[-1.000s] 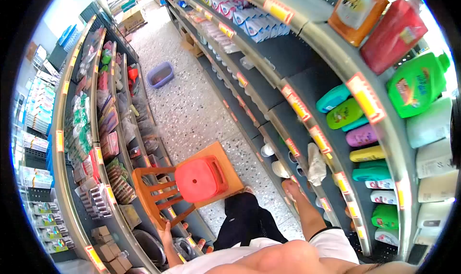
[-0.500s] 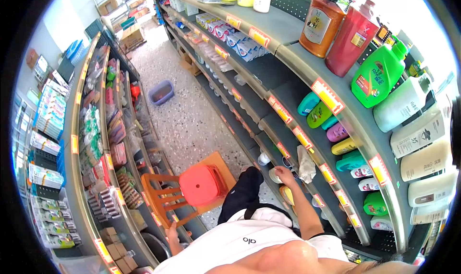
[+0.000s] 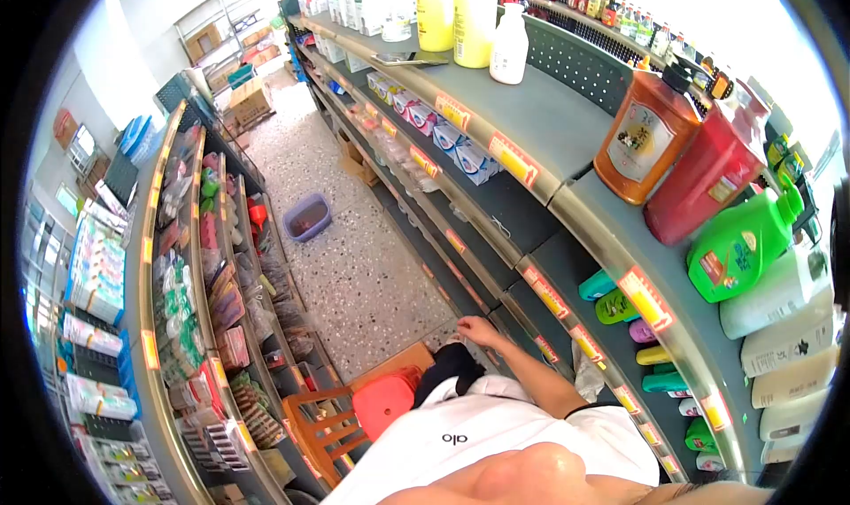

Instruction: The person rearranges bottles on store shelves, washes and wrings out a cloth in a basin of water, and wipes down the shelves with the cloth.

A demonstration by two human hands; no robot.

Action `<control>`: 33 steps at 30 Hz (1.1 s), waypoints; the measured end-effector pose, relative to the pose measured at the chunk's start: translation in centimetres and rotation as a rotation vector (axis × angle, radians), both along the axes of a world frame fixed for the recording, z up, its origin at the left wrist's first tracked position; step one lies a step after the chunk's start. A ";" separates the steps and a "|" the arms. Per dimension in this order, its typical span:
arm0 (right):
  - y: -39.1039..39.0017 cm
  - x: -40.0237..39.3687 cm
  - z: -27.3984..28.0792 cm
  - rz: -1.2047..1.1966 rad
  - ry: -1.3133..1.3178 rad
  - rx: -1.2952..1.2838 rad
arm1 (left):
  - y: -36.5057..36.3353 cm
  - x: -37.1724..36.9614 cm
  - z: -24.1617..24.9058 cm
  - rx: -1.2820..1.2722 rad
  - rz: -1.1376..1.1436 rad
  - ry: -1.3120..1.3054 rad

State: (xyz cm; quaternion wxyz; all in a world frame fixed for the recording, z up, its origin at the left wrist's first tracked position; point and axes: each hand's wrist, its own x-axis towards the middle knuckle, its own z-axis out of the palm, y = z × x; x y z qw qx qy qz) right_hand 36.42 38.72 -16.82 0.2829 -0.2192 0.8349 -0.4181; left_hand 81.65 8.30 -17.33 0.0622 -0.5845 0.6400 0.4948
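One hand only on show: right hand (image 3: 478,331), a little right of and below mid-frame, forearm slanting up to it from lower right. Fingers loosely bent; cannot tell whether clamped on something or empty. Left hand out of sight, so right the nearer to the shelving. Nearest on that side, lower shelf edge (image 3: 546,348), just to the right of hand and forearm, long axis running from upper left to lower right, roughly alongside the forearm. Close by at lower left, dark trouser leg (image 3: 447,368); cannot tell whether touching. Beyond that leg, towards lower left, red stool (image 3: 381,394) on wooden chair (image 3: 304,441). Past the forearm at lower right, pale cloth (image 3: 585,370) by the shelves.
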 end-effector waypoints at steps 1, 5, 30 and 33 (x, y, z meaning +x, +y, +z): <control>-0.9 -0.7 0.4 0.017 0.003 0.008 | -0.8 -2.2 0.3 0.006 -0.052 -0.009; -1.6 -3.1 2.7 0.004 -0.037 -0.089 | -3.7 -12.2 1.0 0.025 -0.290 -0.005; 10.2 18.1 -4.4 -1.057 -0.135 0.207 | -5.7 -36.4 -11.3 0.231 -1.256 -0.376; 9.2 19.1 -4.0 -1.101 -0.131 0.163 | -7.0 -35.0 -14.1 0.244 -1.303 -0.401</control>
